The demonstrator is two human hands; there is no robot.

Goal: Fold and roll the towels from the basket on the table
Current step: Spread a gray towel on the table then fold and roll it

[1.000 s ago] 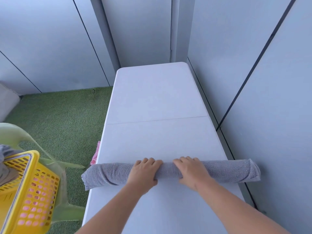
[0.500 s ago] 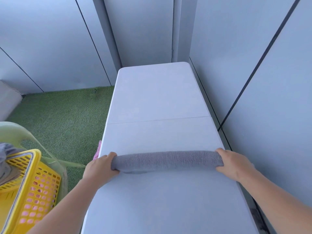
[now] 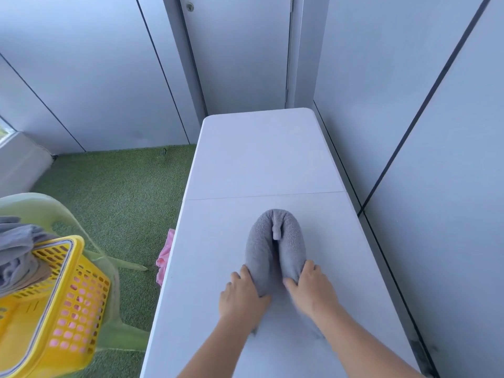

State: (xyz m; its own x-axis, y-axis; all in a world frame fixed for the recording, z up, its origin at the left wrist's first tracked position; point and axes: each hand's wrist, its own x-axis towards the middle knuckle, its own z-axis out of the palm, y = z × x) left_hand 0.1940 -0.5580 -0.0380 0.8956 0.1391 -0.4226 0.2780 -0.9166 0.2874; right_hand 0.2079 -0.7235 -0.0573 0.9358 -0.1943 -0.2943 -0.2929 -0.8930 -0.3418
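Bright, even daylight; wide-angle edge distortion.

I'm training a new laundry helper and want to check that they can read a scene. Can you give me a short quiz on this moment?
1. True or false: the rolled grey towel lies in a straight line across the table.
2. Which grips an end of the towel? A. left hand only. B. right hand only. C. both hands.
3. In a few words: what to the left of the table holds more grey cloth?

Key
1. False: it is bent into a U, with the bend pointing away from the person.
2. C.
3. The yellow basket.
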